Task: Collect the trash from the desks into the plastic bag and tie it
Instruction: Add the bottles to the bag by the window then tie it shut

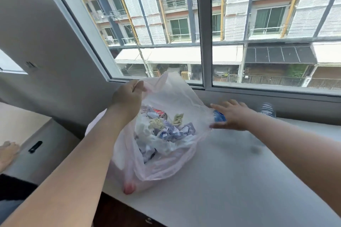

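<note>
- At the far left lower edge, a skin-coloured shape is cut off by the frame; it cannot be told whether it is a foot or a hand. Near it a small black object lies on a grey ledge lower than the surface.
- The left grip is clenched on the rim of the plastic bag, pinching it and holding it up in front of the lower corner of the window.
- The bag sits on the left end of the surface, its mouth pulled open toward the camera. Its bottom bulges right at the near-left corner, where something reddish shows dimly through the plastic.
- Inside lies crumpled paper, with a red can half buried behind it.
- A blue item sits at the bag's right rim, blurred and mostly hidden.
- The right grip is released, with fingers straight and spread above the blue item; whether they touch it cannot be told.
- To the right of the bag and nearer the camera, the white surface runs bare to the frame's edge apart from a faint dark smudge.
- A clear bottle, blurred, stands against the wall under the window, just right of the right grip.
</note>
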